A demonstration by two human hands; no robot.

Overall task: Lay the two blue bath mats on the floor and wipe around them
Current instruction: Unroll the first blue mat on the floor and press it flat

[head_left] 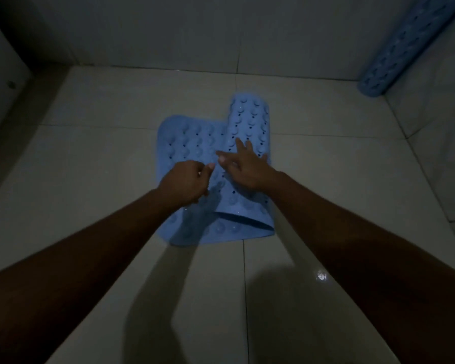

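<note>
Floor (90, 158): We look down on pale, glossy tiles in a dim room. Thin grout lines cross them, and the shadows (281, 298) of our arms fall toward the near edge.
Wall (168, 30): Plain grey panels close off the far side, with a dark recess in the left corner.
Forearms: Both are bare and reach in from the lower corners, meeting over the middle of the floor.
First blue bath mat (184, 137): It lies on the floor at the centre, not yet spread out. Its left part lies flat on the tiles. Its right part is doubled over in a long flap (250, 114) whose far end reaches past the flat part toward the wall. The near end of the flap curls into an open loop. Round bumps and small holes dot the surface.
Second blue bath mat (405, 46): It is rolled into a tube and leans in the far right corner. Its lower end is at floor level, well apart from the first mat.
Right hand (247, 166): The fingers are spread wide and straight over the folded flap, holding nothing. We cannot tell whether the palm touches the mat or is just above it.
Left hand (185, 181): The fingers are curled in over the flat part, just beside the right hand, with the thumb tip pointing toward it. We cannot tell whether it pinches the mat.
Glint (321, 275): One small bright reflection shows on the near tiles between our arms.
</note>
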